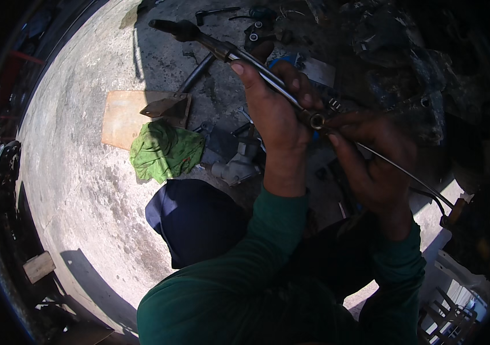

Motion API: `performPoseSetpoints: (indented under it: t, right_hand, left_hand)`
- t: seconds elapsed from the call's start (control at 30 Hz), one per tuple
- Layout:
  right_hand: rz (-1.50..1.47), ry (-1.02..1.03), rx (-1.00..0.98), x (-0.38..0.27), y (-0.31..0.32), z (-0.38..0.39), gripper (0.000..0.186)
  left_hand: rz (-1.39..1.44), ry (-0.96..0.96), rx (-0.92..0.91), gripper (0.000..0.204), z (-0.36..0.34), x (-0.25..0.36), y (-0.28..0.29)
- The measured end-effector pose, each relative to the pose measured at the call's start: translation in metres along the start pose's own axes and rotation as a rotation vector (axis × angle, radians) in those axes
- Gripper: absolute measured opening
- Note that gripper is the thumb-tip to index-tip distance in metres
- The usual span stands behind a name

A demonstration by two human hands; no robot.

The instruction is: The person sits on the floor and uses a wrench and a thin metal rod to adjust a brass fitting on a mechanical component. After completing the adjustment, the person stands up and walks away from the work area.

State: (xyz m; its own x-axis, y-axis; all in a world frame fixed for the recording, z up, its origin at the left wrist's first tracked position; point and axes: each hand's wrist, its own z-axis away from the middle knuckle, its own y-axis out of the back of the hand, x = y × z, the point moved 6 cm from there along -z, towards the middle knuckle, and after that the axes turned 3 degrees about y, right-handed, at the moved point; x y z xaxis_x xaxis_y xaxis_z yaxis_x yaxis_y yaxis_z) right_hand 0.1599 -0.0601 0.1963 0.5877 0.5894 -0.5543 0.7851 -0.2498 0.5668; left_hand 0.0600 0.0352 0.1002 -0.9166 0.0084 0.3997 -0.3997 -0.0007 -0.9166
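Observation:
My left hand [276, 109] is closed around a long metal shaft [271, 77] held tilted above the floor. This shaft has a dark tapered end at the upper left and a small round eye at its lower right end. Close by that eye, the thumb and fingers of my right hand [374, 158] are pinched together on a thin shiny rod [417, 181], which runs down to the right. Shadow hides exactly how rod and shaft meet. Below my left hand, a grey metal casting [236, 167] lies on the floor beside a crumpled green cloth [167, 150].
A brown board [124, 115] with a dark metal piece on it lies left of my hands. At the far side are a ratchet-like tool [216, 12] and several dark parts. My navy-clad knee [199, 221] is below. A wooden block [39, 267] sits at lower left.

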Motion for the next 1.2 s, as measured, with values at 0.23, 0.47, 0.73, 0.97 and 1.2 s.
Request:
performPoseSetpoints:
  t: [0.23,0.47,0.73,0.97,1.2]
  right_hand:
    - [0.063,0.048,-0.028,-0.004,0.001,-0.001,0.016]
    - [0.089,0.098,-0.033,-0.005,-0.001,0.002,0.017]
    - [0.107,0.105,-0.053,-0.008,-0.001,0.003,0.018]
    - [0.101,0.115,-0.049,-0.009,-0.004,0.004,0.023]
    - [0.098,0.123,-0.054,-0.011,-0.003,0.003,0.024]
  left_hand:
    - [-0.008,0.013,0.016,0.073,0.000,-0.001,0.000]
    - [-0.035,0.005,-0.015,0.074,0.002,0.001,-0.002]
    - [0.015,0.002,-0.013,0.073,0.001,0.001,-0.002]
    - [-0.029,-0.002,-0.010,0.075,0.003,0.004,-0.002]
    - [-0.031,-0.008,-0.011,0.075,0.004,0.004,-0.002]
